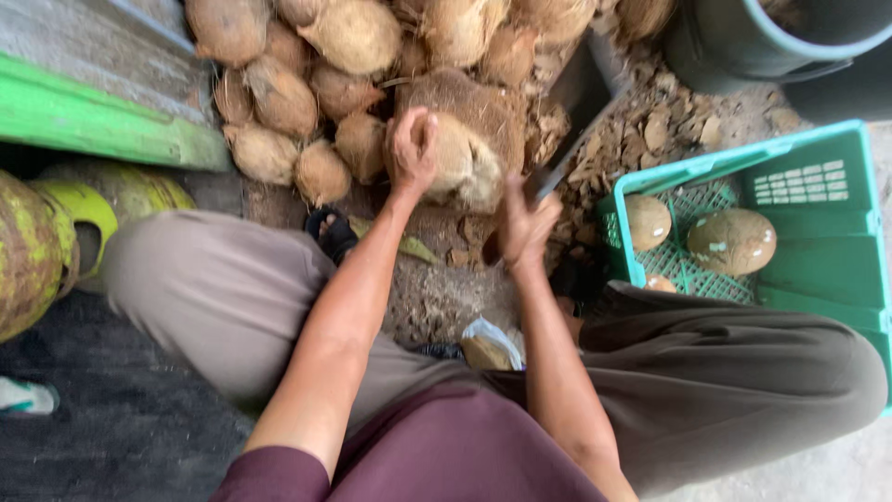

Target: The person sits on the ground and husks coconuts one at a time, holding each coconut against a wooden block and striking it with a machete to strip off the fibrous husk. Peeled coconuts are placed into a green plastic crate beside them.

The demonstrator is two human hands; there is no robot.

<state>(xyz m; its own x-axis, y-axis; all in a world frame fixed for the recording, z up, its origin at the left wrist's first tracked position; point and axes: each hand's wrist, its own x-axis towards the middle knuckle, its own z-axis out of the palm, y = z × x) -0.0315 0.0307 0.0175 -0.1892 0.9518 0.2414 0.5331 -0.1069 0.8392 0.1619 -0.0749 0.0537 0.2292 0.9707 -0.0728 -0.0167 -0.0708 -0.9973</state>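
- Your left hand rests on top of the husked coconut; the grip is loosely curled, fingers bent over the fibrous husk, touching it but not wrapped fully around.
- That coconut sits on the ground at 12 o'clock from your knees, at the near edge of the coconut pile.
- Your right hand is closed tight around the handle of a cleaver; the dark blade runs up toward 1 o'clock, just beside the coconut's right flank.
- Whether the blade edge touches the husk: cannot tell.
- Husk chips litter the ground at 2 o'clock.
- A green plastic crate stands at 3 o'clock, holding smooth peeled coconuts.
- A yellow-green gas cylinder lies at 9 o'clock, well apart from both hands.
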